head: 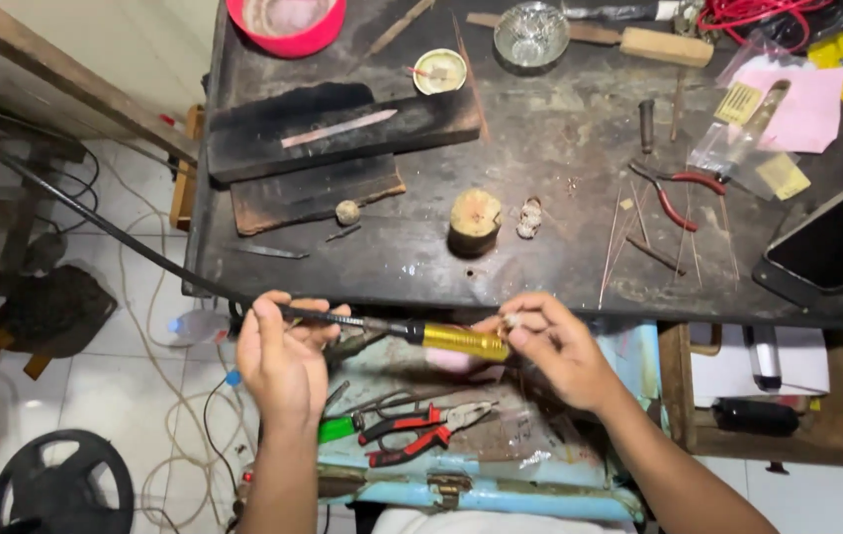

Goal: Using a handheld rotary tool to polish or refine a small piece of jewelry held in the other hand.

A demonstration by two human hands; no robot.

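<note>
My left hand (281, 354) grips the black flexible shaft just behind a rotary handpiece with a yellow metal barrel (461, 341). The shaft's black cable (95, 222) runs off to the upper left. My right hand (555, 346) pinches a small pale piece (512, 320) at the tip of the handpiece. Both hands hover just in front of the dark workbench edge (392, 297), above an open blue drawer (501, 494).
On the bench lie a small wooden stump (474, 218), black blocks (342, 129), red-handled pliers (684, 188), thin wires (639, 237), a glass dish (530, 35), a red bowl (288, 25) and a phone (837, 242). The drawer holds red-handled pliers (412, 430).
</note>
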